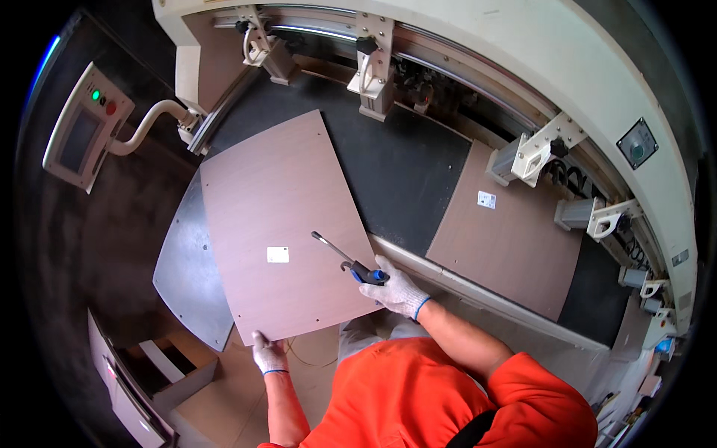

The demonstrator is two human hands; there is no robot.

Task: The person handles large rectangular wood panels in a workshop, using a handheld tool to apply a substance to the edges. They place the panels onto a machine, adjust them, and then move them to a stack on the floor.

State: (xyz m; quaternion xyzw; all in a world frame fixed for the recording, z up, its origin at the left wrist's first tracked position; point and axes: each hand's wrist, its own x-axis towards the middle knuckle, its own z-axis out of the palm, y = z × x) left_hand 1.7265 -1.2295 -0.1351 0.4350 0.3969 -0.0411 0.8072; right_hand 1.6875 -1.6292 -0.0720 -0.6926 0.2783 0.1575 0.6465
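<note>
A flat pinkish-brown wood panel (287, 198) with a white label (278, 254) and a few small holes lies tilted in front of me, partly over the dark machine bed. My left hand (269, 355), in a white knit glove, grips the panel's near left edge; the fingers beneath are hidden. My right hand (399, 291), gloved too, is closed round a black and blue air blow gun (364, 273). Its long thin nozzle (326, 243) points to the far left, above the panel. The right hand is near the panel's near right corner.
A second labelled panel (508, 231) lies on the bed (407, 175) to the right. Several white clamps (373, 89) hang from the rail along the far side. At the left are a grey metal side plate (190, 261) and a control panel (89, 131) on a curved arm.
</note>
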